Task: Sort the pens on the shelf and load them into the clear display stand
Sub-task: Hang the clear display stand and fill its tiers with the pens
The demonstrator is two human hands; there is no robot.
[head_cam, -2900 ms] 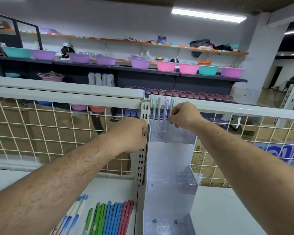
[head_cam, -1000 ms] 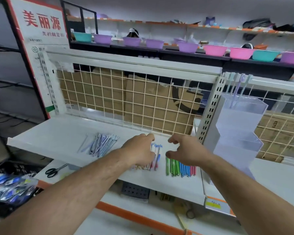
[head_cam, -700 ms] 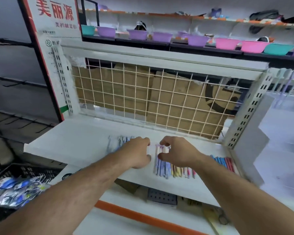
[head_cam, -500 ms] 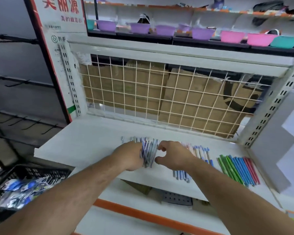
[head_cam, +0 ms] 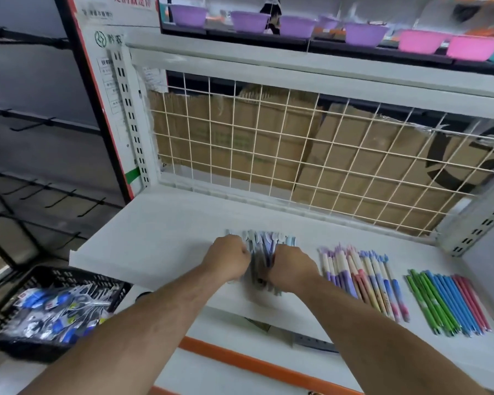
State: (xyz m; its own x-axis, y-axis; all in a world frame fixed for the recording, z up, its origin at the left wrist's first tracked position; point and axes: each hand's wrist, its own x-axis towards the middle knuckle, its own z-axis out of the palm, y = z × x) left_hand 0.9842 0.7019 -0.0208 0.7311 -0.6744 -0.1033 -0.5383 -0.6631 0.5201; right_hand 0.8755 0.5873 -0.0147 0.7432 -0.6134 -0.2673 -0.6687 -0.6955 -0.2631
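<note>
Clasps the bundle of blue-grey pens [head_cam: 265, 243] on the white shelf [head_cam: 160, 223] from both sides, left hand [head_cam: 228, 259] and right hand [head_cam: 290, 266] curled round it.

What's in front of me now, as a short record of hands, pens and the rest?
Left hand: grips grey-blue pens from the left
Right hand: grips them from the right
Pastel pens: row on shelf, right of hands
Green, blue, red pens: farthest right
Black basket: lower left
Display stand: not in view
</note>
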